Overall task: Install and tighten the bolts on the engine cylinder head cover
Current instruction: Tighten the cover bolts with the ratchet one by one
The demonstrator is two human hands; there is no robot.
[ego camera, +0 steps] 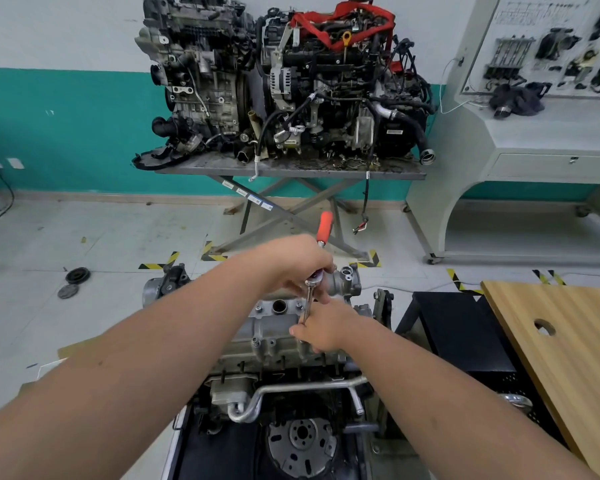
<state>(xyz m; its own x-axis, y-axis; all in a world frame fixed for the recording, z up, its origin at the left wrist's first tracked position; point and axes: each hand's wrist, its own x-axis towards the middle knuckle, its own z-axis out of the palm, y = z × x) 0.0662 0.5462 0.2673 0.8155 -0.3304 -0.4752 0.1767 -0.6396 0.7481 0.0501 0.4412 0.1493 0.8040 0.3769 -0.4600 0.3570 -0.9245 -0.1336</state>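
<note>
Both hands are over the engine now: the left hand (pixel 293 263) is wrapped round the head end of the ratchet (pixel 315 279), fingers curled over it, with the orange handle (pixel 325 225) sticking up and away past the knuckles, and that grip looks meant to keep the tool pressed down and square. Lower down, the right hand (pixel 321 329) has its fingers closed round the bottom of the chrome extension bar (pixel 307 303), pinching it near where the socket should sit, probably steadying it on a bolt; the bolt itself is hidden under that hand, so I can't say how far in it is. The cylinder head cover (pixel 274 329) lies right beneath them on top of the engine, between the two forearms, with a few bolt heads (pixel 255 340) showing along its near edge and an open round filler hole (pixel 278 306) just left of the bar. In the way, I'd judge, is the aluminium housing (pixel 345 280) just beyond the ratchet head, which could limit the handle's swing. Around them: a bent metal pipe (pixel 302 388) across the engine's front, a wooden board (pixel 565 341) to the right, and two more engines on a steel table (pixel 284 169) against the wall.
</note>
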